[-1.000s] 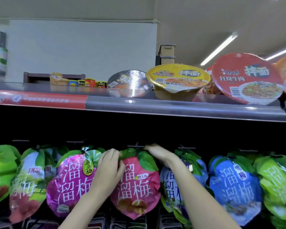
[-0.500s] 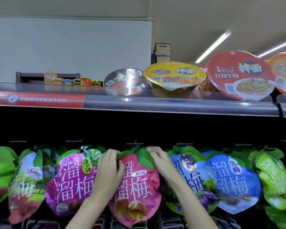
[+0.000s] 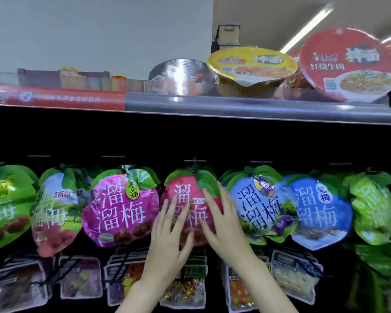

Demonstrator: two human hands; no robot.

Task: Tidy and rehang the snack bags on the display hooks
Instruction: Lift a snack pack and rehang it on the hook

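— So, from the head view, where do we have the red bag (image 3: 185, 195)?

— Hanging in the row of snack bags, its green leaf top up at the hook (image 3: 194, 162), between the magenta bag (image 3: 120, 206) on its left and the blue bag (image 3: 260, 206) on its right. Under the shelf (image 3: 257, 107), roughly mid-frame.

— And our hands?

— Both lie flat on its front. We see the left hand (image 3: 169, 242) low on the bag's left half, fingers straight and spread wide, tips pointing up. The right hand (image 3: 224, 227) covers the right half, fingers straight too, reaching toward the leaf. Neither hand curls round anything; they only press or touch the bag.

— Is the bag fully on the hook?

— We cannot tell; the top is dark and blurred there, though it looks level with its neighbours.

— What else do we see?

— Noodle bowls (image 3: 253, 64) stand on the shelf above, a red one (image 3: 348, 64) tilted at the right. Green bags (image 3: 370, 206) hang at the far right, and clear packets (image 3: 183, 288) hang in a lower row behind our wrists.
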